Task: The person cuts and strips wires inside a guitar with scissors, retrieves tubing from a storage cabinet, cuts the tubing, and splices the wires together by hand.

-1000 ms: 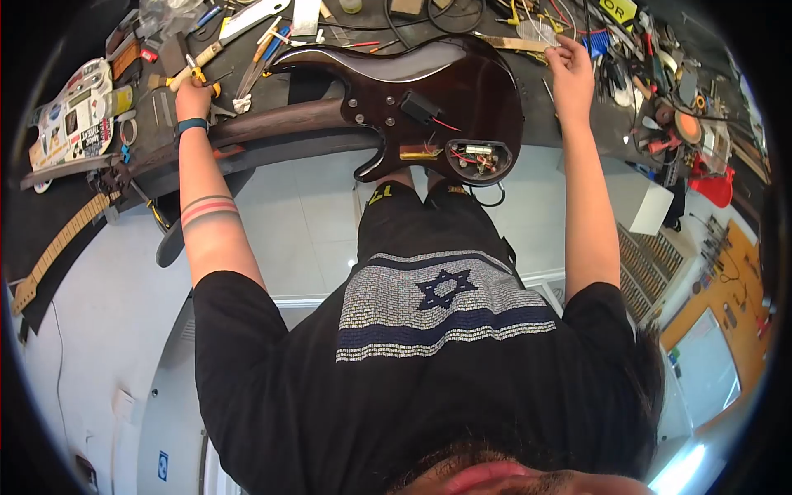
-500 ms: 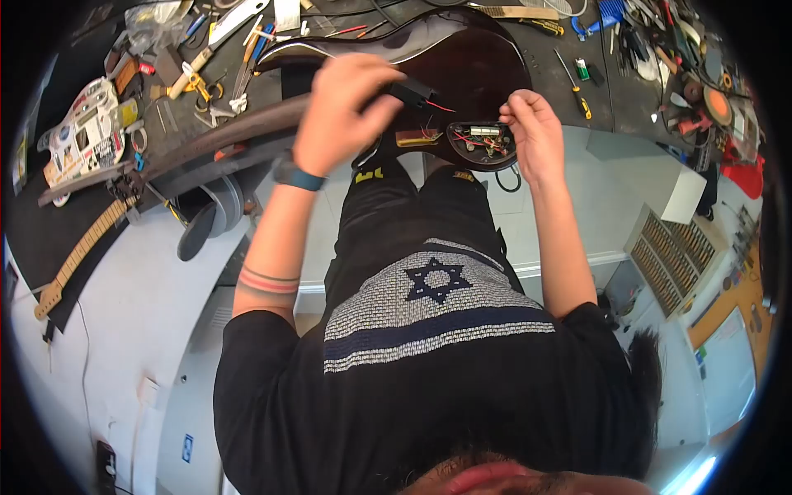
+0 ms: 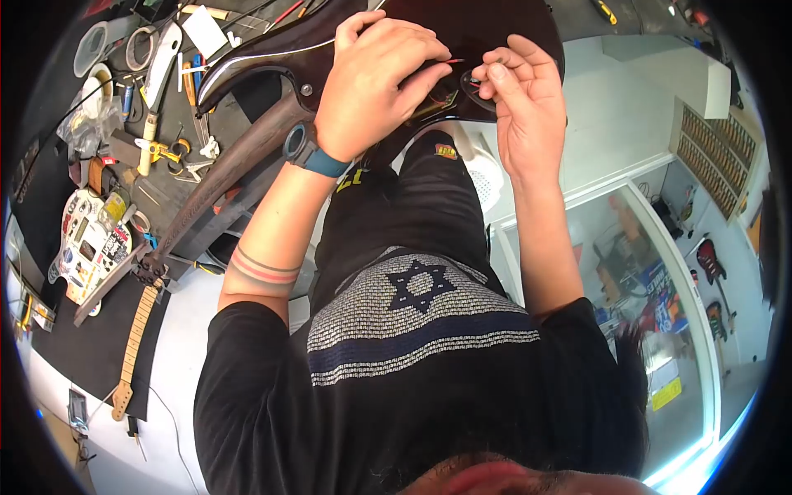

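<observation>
A glossy dark guitar body (image 3: pixel 511 21) lies face down at the top of the view, its dark wooden neck (image 3: pixel 239 157) running down to the left. Over the body, my left hand (image 3: pixel 384 74) is closed around a black rectangular part, now mostly hidden by the fingers. A short red wire (image 3: pixel 454 60) sticks out past its fingertips. My right hand (image 3: pixel 528 95) is pinched just right of that wire, above the control cavity (image 3: pixel 469 84); anything between its fingertips is too small to name. The hand covers most of the cavity.
On the left of the bench lie yellow-handled clamps (image 3: pixel 173 153), rolls of tape (image 3: pixel 142 45) and a sticker-covered white guitar body (image 3: pixel 87 247). A maple neck (image 3: pixel 132 355) rests on a black mat. Racks of small parts (image 3: pixel 716 153) stand at the right.
The view has shifted and turned. My left hand has moved right with the black part, bringing its wire close to my right fingertips. The right hand covers more of the cavity.
</observation>
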Tool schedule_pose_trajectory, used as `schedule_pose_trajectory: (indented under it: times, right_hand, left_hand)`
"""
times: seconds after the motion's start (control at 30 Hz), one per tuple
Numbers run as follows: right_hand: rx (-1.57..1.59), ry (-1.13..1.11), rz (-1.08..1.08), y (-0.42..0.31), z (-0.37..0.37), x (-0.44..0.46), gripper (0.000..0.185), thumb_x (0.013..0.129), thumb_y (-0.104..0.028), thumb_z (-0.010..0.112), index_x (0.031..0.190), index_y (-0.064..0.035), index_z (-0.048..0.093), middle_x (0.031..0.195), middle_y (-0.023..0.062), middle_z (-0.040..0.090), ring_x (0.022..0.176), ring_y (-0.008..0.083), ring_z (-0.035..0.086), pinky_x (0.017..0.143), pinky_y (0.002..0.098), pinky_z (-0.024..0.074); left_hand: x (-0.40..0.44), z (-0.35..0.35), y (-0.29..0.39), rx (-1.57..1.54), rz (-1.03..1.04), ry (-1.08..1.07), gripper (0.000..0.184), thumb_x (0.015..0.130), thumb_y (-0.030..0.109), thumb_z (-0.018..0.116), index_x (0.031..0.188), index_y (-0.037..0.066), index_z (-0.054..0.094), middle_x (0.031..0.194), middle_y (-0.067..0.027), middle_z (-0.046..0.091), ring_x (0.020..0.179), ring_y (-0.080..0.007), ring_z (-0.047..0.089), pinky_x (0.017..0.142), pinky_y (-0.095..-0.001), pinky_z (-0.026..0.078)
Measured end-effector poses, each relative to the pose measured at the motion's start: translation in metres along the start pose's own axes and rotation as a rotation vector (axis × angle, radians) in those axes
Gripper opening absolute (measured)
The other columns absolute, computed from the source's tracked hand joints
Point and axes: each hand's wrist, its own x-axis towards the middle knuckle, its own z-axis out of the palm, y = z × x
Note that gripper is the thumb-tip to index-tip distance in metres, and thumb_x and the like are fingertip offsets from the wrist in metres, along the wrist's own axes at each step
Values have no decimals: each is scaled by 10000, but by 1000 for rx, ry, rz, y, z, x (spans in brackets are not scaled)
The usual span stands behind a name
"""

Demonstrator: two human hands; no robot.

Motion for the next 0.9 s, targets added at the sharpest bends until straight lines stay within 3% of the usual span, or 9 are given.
schedule_pose_trajectory:
  times: [0.13,0.17,0.23,0.27,0.37,0.47,0.63,0.73,0.9]
  right_hand:
    - [-156,18,-4,4,2,-9,280,1035,30,703,1311,43,657,1205,126,730,1034,153,717,939,280,576]
    - [-173,30,-31,6,2,-11,243,1036,30,703,1278,44,681,1201,117,732,1041,150,714,943,278,574]
    - [-211,43,-85,11,4,-12,177,1038,29,702,1212,46,730,1193,100,737,1054,143,708,950,275,572]
    - [-232,35,-98,12,4,-11,172,1042,31,696,1210,49,729,1192,101,737,1058,144,709,958,276,573]
    - [-283,11,-134,17,2,-11,156,1052,33,680,1197,59,730,1194,105,736,1063,150,713,971,280,578]
    - [-246,18,-141,21,8,-15,130,1056,27,676,1162,67,740,1202,106,735,1052,157,724,953,287,583]
    - [-68,121,-111,21,33,-16,110,1045,-26,710,1122,30,766,1151,106,766,1032,163,740,869,298,582]
    - [-87,50,-142,34,22,-14,200,1080,35,624,1280,38,618,1192,166,723,1226,305,735,1020,370,622]
    - [-34,66,-114,39,24,-14,213,1074,36,632,1286,39,616,1241,203,729,1205,298,740,1047,371,612]
  left_hand:
    - [2,-5,3,-42,8,-21,155,891,131,865,1026,134,789,1049,-7,793,1110,-203,745,1104,-431,410]
    - [2,-7,3,-13,51,-42,198,887,82,856,1067,122,782,1092,-46,775,1103,-235,723,1062,-412,444]
    - [9,-17,13,-37,-23,-53,163,864,99,866,1003,98,781,980,-41,756,1009,-237,715,1010,-427,447]
    - [11,-20,17,-47,-61,-57,151,853,107,871,972,86,780,925,-38,747,962,-238,712,983,-435,449]
    - [5,-12,8,-95,-23,3,118,875,93,851,971,107,784,952,-28,738,1028,-240,699,1077,-454,346]
    - [7,-21,17,-35,-78,-34,118,874,90,848,970,105,781,945,-25,744,1007,-232,703,1063,-448,359]
    - [-1,-12,5,-106,-45,84,96,888,80,830,969,107,784,946,-19,755,1007,-220,709,1076,-465,359]
    - [-2,-15,7,-129,-77,76,87,894,78,822,969,107,788,949,-18,765,1020,-220,716,1087,-473,358]
    - [-6,-10,-1,-135,-34,108,78,896,77,817,966,103,793,967,-23,781,1060,-235,723,1095,-484,358]
